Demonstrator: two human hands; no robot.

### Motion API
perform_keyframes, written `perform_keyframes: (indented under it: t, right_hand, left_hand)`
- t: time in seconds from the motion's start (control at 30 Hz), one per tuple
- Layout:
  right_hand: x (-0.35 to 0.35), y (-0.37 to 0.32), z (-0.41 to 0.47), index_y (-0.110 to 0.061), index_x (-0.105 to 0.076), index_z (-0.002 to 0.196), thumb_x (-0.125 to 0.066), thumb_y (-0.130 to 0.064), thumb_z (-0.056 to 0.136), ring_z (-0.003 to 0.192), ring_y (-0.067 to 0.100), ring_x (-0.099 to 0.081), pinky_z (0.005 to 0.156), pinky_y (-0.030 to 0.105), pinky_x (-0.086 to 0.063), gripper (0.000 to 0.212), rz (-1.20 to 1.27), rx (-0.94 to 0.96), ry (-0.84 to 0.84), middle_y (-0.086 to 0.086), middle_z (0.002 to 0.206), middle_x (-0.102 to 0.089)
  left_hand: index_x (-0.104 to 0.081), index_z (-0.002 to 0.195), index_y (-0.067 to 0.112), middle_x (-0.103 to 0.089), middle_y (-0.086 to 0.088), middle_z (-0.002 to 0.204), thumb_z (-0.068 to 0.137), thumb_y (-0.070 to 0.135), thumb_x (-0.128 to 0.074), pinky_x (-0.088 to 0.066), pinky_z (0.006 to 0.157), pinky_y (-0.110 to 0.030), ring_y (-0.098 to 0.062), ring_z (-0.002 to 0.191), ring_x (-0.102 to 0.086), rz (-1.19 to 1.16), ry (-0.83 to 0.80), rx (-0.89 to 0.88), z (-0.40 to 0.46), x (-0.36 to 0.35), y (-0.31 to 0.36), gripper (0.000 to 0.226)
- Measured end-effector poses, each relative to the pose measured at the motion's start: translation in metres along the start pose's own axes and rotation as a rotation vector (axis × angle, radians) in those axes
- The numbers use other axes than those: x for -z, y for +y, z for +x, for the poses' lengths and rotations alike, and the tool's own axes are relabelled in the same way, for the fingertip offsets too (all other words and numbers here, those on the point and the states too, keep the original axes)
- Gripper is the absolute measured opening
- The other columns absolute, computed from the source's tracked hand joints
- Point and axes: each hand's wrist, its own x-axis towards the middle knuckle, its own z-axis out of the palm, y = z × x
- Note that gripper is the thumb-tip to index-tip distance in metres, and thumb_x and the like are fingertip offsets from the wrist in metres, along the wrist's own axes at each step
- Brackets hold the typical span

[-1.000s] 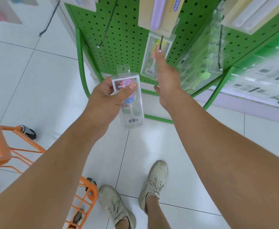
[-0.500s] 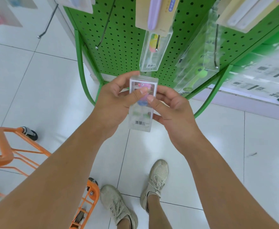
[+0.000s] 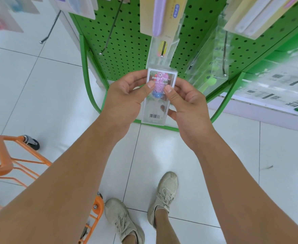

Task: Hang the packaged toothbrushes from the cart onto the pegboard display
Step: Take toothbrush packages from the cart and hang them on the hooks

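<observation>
A clear boxed toothbrush (image 3: pixel 158 101) with a pink cartoon card and a barcode is held upright in front of the green pegboard (image 3: pixel 127 41). My left hand (image 3: pixel 127 95) pinches its left edge, thumb on the front. My right hand (image 3: pixel 185 101) pinches the right edge, thumb on the front. Just above the box's top, a metal peg (image 3: pixel 163 50) carries another clear toothbrush pack (image 3: pixel 160 53). The orange cart (image 3: pixel 5 161) stands at the lower left.
An empty peg (image 3: pixel 109 34) sticks out left of the loaded one. Clear packs with a green toothbrush (image 3: pixel 210 71) hang to the right, and carded packs (image 3: pixel 160 16) hang above. A printed shelf (image 3: pixel 277 88) runs at the right. My feet (image 3: pixel 144 208) stand on white tiles.
My right hand left the peg tip and came down to grip the box with my left hand. Both hands then raised the box toward the loaded peg.
</observation>
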Motion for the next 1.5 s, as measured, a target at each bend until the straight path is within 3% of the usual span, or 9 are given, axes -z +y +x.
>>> perform_keyframes:
  t: [0.13,0.4,0.6,0.73,0.9,0.97,1.17,1.27,1.5]
  right_hand:
    - [0.002,0.0,0.005,-0.015,-0.067,0.123,-0.061,-0.011,0.1,0.096,0.016,-0.07,0.088,0.048,-0.06,0.025,-0.059,0.035,-0.007,0.013,0.114,-0.072]
    - [0.005,-0.002,0.005,-0.012,-0.067,0.122,-0.065,-0.011,0.097,0.096,0.019,-0.071,0.083,0.045,-0.062,0.025,-0.069,0.059,-0.045,0.003,0.104,-0.073]
    - [-0.011,-0.003,-0.009,-0.006,-0.069,0.1,-0.082,-0.011,0.082,0.075,0.016,-0.072,0.066,0.032,-0.06,0.023,-0.042,0.111,0.097,0.003,0.093,-0.074]
    - [-0.004,-0.005,-0.011,-0.01,-0.072,0.092,-0.071,-0.015,0.091,0.082,0.021,-0.068,0.074,0.045,-0.06,0.005,0.095,0.001,0.004,0.006,0.089,-0.073]
    - [0.014,-0.007,-0.001,-0.023,-0.064,0.125,-0.077,-0.025,0.087,0.086,0.003,-0.065,0.071,0.027,-0.046,0.04,-0.042,-0.091,-0.016,-0.008,0.109,-0.074]
    - [0.015,-0.008,0.002,-0.023,-0.068,0.123,-0.072,-0.025,0.091,0.086,0.002,-0.063,0.074,0.027,-0.043,0.032,-0.08,-0.069,-0.048,-0.009,0.103,-0.074]
    - [0.013,-0.006,0.007,-0.017,-0.069,0.121,-0.071,-0.026,0.092,0.11,0.03,-0.067,0.101,0.055,-0.049,0.031,-0.044,-0.001,0.007,0.013,0.119,-0.07]
    - [0.01,-0.003,0.009,-0.017,-0.069,0.122,-0.071,-0.025,0.093,0.102,0.021,-0.067,0.093,0.045,-0.052,0.03,-0.043,-0.008,0.034,0.01,0.115,-0.072]
    - [0.005,-0.004,0.026,-0.015,-0.068,0.123,-0.072,-0.022,0.093,0.109,0.03,-0.067,0.076,0.028,-0.053,0.031,-0.076,0.028,0.076,0.013,0.119,-0.07]
  left_hand:
    - [-0.068,0.118,0.019,-0.073,-0.004,0.117,0.094,0.009,-0.066,-0.053,0.102,-0.041,-0.021,0.112,-0.068,-0.021,0.007,0.005,0.003,-0.001,-0.002,0.026]
    - [-0.063,0.129,0.012,-0.07,-0.005,0.124,0.098,0.007,-0.06,-0.056,0.092,-0.031,-0.019,0.11,-0.069,-0.076,-0.009,0.035,-0.001,0.0,0.0,0.032]
    - [-0.062,0.126,0.026,-0.071,0.001,0.119,0.091,0.053,-0.059,-0.056,0.085,-0.035,-0.015,0.108,-0.069,0.024,-0.125,0.084,-0.009,-0.008,0.004,0.044]
    - [-0.062,0.126,0.009,-0.072,-0.013,0.115,0.072,0.016,-0.085,-0.054,0.098,-0.05,-0.03,0.109,-0.069,0.049,-0.32,0.091,-0.009,0.003,0.0,0.059]
    - [-0.063,0.125,0.009,-0.076,-0.003,0.107,0.067,0.018,-0.083,-0.055,0.088,-0.029,-0.016,0.099,-0.072,-0.013,-0.182,0.049,-0.006,0.003,-0.002,0.062]
    - [-0.061,0.128,0.007,-0.075,-0.002,0.107,0.074,0.022,-0.077,-0.054,0.086,-0.026,-0.012,0.097,-0.07,0.003,-0.159,0.013,-0.005,-0.002,-0.002,0.058]
    - [-0.064,0.13,0.018,-0.071,-0.007,0.119,0.101,0.032,-0.055,-0.054,0.096,-0.038,-0.026,0.113,-0.067,0.04,-0.157,0.019,-0.003,-0.011,0.002,0.034]
    - [-0.064,0.129,0.016,-0.074,-0.003,0.112,0.102,0.029,-0.055,-0.058,0.081,-0.029,-0.017,0.1,-0.07,0.058,-0.117,0.01,-0.002,-0.012,0.004,0.032]
    - [-0.067,0.126,0.021,-0.074,-0.004,0.115,0.1,0.031,-0.06,-0.052,0.103,-0.047,-0.026,0.111,-0.068,0.095,-0.022,0.016,0.01,-0.012,0.003,0.028]
